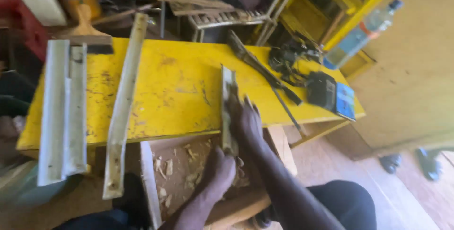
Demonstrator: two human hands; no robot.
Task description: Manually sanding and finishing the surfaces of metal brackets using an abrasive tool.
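A narrow strip of split bamboo (227, 102) lies across the front edge of the yellow workbench (175, 88), its near end hanging over the edge. My right hand (246, 119) presses flat on the strip's right side, fingers spread toward the bench. My left hand (218, 171) closes around the strip's near end below the bench edge. Both forearms reach up from the bottom of the view.
Two pale bamboo slats (64, 112) and a longer one (122, 107) lie on the bench's left. A long blade (265, 71), black tangled items (291, 57), a dark pouch (322, 89) and blue booklet (345, 100) sit right. A plastic bottle (362, 34) stands behind. Wood shavings (189, 164) litter below.
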